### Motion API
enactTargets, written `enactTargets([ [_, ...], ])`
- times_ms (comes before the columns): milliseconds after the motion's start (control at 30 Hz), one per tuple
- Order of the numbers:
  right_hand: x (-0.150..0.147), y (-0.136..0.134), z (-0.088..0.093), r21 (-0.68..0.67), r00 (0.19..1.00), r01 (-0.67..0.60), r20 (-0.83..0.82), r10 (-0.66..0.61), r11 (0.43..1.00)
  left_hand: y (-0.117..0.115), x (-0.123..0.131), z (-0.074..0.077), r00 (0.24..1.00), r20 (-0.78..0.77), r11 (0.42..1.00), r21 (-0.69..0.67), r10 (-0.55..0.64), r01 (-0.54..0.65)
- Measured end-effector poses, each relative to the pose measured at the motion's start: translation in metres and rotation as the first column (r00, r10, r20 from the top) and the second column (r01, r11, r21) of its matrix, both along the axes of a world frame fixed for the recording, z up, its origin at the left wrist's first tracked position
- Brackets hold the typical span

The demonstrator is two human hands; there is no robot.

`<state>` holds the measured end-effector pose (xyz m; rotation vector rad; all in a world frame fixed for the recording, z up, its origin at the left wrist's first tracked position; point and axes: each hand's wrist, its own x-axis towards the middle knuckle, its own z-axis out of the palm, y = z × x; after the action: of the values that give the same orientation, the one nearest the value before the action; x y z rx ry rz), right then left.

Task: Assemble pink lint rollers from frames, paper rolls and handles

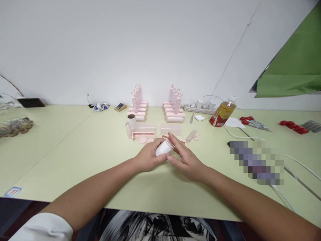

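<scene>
My left hand (pixel 147 156) is wrapped round a white lint roller roll (pixel 162 148), which lies tilted above the table. At the roll's right end a pink round end piece (pixel 170 144) shows in part. My right hand (pixel 188 162) has its fingers stretched out and its thumb apart, with the palm side against that end. Just beyond lie an open pink case (pixel 143 135), pink discs (pixel 142 141) and two translucent covers (pixel 170 129). Another white roll with a brown core (pixel 131 124) stands beside a clear pink handle (pixel 128 130). A second handle (pixel 191 135) lies at the right.
Two rows of pink lint rollers (pixel 175 115) stand near the wall. Rightward are a power strip (pixel 199 108), a drink bottle (pixel 223 112), red-handled tools (pixel 255 123), white cables and a blurred-out dark object (pixel 254 164). Glassy items (pixel 16 126) lie far left.
</scene>
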<state>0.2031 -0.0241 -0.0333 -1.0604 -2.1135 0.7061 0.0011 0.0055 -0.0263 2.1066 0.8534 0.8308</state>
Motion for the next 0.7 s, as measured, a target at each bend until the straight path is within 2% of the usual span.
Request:
enactTargets([
  [200, 0.001, 0.000, 0.004, 0.087, 0.975, 0.136, -0.187, -0.118, 0.987, 0.004, -0.002, -0.002, 0.994, 0.046, 0.995, -0.011, 0.095, -0.095],
  [333, 0.001, 0.000, 0.009, 0.193, 0.924, 0.286, -0.313, -0.218, 0.939, 0.004, -0.002, -0.002, 0.993, 0.040, 0.994, -0.025, 0.109, -0.108],
  [467, -0.002, -0.002, 0.011, 0.267, 0.869, 0.349, -0.452, -0.203, 0.898, 0.004, -0.002, -0.001, 0.994, 0.007, 0.993, -0.029, 0.112, -0.112],
  [533, -0.003, -0.005, 0.012, 0.245, 0.892, 0.276, -0.424, -0.154, 0.929, 0.003, -0.002, -0.001, 0.995, 0.008, 0.994, -0.022, 0.103, -0.103],
  [600, -0.004, -0.008, 0.012, 0.151, 0.964, 0.067, -0.264, -0.025, 0.986, 0.003, -0.003, -0.001, 0.997, 0.021, 0.997, -0.008, 0.073, -0.072],
  [667, -0.005, -0.010, 0.012, 0.055, 0.984, -0.096, -0.144, 0.103, 0.994, 0.002, -0.003, -0.002, 0.998, 0.034, 0.999, 0.010, 0.051, -0.051],
  [700, -0.005, -0.010, 0.011, 0.044, 0.984, -0.101, -0.143, 0.106, 0.994, 0.002, -0.003, -0.002, 0.997, 0.043, 0.998, 0.012, 0.059, -0.060],
])
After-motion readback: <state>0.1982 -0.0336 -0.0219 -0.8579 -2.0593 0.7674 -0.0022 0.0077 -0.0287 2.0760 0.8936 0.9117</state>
